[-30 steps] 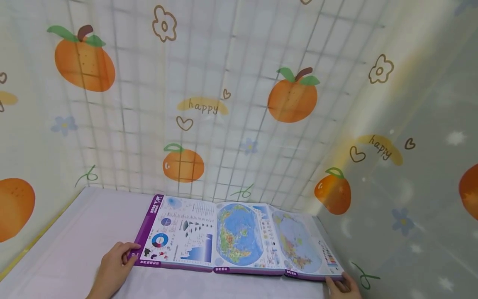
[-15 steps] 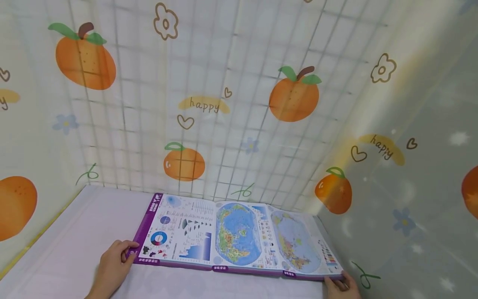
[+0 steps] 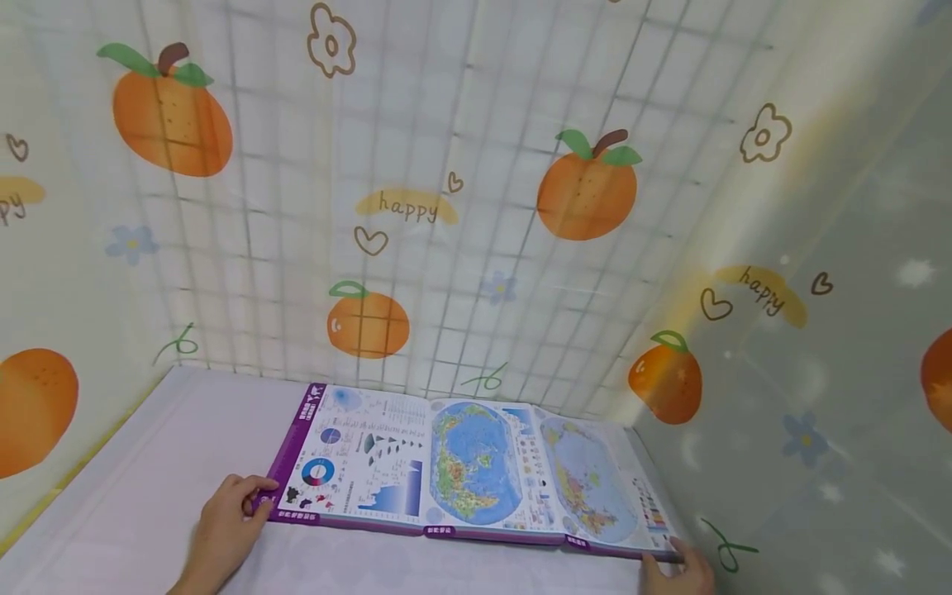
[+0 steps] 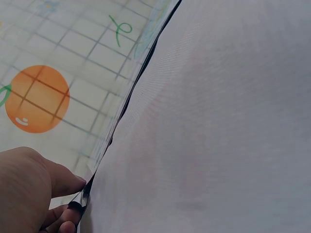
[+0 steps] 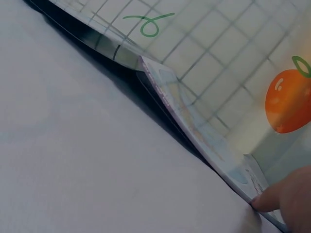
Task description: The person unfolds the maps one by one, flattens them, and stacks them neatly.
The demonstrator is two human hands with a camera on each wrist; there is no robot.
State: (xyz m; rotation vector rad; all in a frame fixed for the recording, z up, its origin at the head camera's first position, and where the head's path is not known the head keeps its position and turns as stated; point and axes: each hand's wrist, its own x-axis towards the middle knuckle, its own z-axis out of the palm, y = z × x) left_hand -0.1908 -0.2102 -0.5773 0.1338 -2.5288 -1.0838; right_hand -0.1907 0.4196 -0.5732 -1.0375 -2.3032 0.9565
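Note:
A fold-out world map lies across the white surface in the head view, its three panels spread side by side. Charts fill its left panel, which has a purple side band; maps of the world cover the others. My left hand pinches the near left corner between thumb and fingers. At the near right corner, my right hand holds the edge, with its thumb on the front. The left wrist view shows the left hand at the thin edge. From the right wrist, the map appears edge-on, slightly raised above a dark gap.
White cloth covers the surface in front of and left of the map. A curtain printed with oranges hangs over a wire grid right behind it. More printed curtain closes in the right side.
My right hand's fingers have shifted slightly left and up onto the map's corner. The left hand keeps its grip. The head view has tilted a little.

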